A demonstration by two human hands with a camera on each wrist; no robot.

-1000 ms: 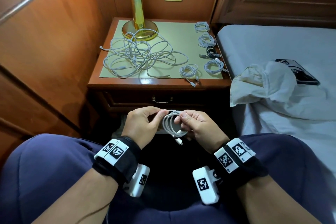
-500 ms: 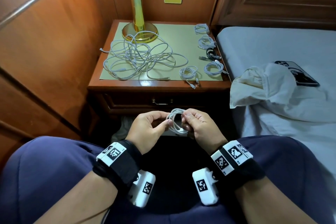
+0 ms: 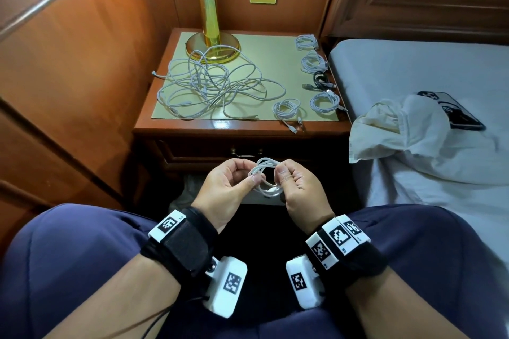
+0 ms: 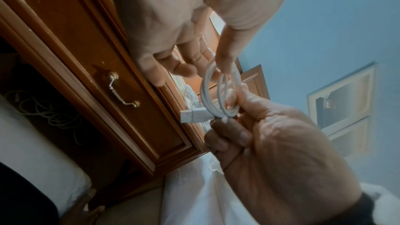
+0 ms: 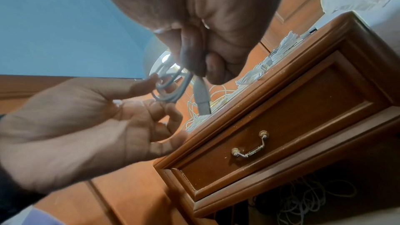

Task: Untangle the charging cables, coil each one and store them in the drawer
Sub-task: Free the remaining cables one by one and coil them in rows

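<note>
Over my lap I hold a small white cable coil (image 3: 265,177) between both hands. My left hand (image 3: 254,179) pinches its left side with thumb and forefinger. My right hand (image 3: 278,173) grips the right side, and the USB plug (image 4: 194,116) sticks out by its fingers. On the nightstand (image 3: 176,129) lies a tangle of white cables (image 3: 217,85). Several finished coils (image 3: 286,110) line its right edge, one of them black (image 3: 321,81). The drawer (image 3: 198,154) under the top is closed, and its brass handle (image 5: 249,145) hangs free.
A gold lamp (image 3: 212,44) stands at the back of the nightstand. The bed (image 3: 413,63) on the right carries a white cloth (image 3: 399,129) and a phone (image 3: 451,113). More loose cable (image 5: 314,194) lies in the dark space below the drawer. Wood panelling closes off the left.
Both hands have risen slightly toward the drawer with the coil. The plug end that dangled below the coil now lies drawn up against it at my right fingers.
</note>
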